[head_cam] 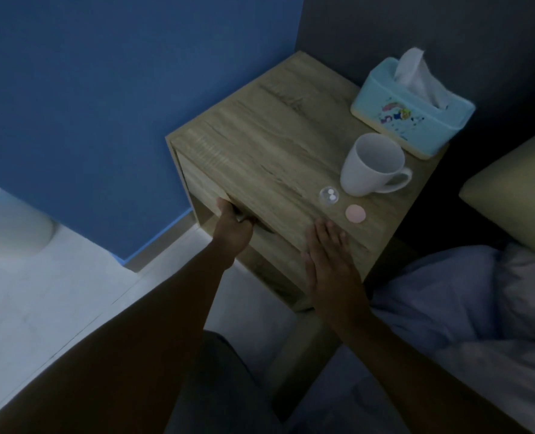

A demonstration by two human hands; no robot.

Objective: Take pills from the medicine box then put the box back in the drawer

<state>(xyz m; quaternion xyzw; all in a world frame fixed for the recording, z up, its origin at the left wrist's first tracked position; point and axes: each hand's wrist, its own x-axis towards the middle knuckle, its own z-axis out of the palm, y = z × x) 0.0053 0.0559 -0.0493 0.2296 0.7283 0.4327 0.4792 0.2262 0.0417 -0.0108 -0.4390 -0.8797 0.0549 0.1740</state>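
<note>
A wooden nightstand [269, 145] stands against the blue wall. My left hand [233, 228] curls around the bottom edge of its drawer front [203, 191], fingers tucked under. My right hand [328, 255] lies flat and open on the top's near edge. A small clear round container [329, 195] holding two white pills sits on the top, with a pink round lid [355, 213] beside it. The drawer's inside is hidden, and no other medicine box shows.
A white mug [371, 166] stands beside the pill container, and a light blue tissue box [413, 112] sits at the back right corner. A bed with a blanket [466, 305] and pillow [519, 195] lies on the right. White floor [40, 292] lies left.
</note>
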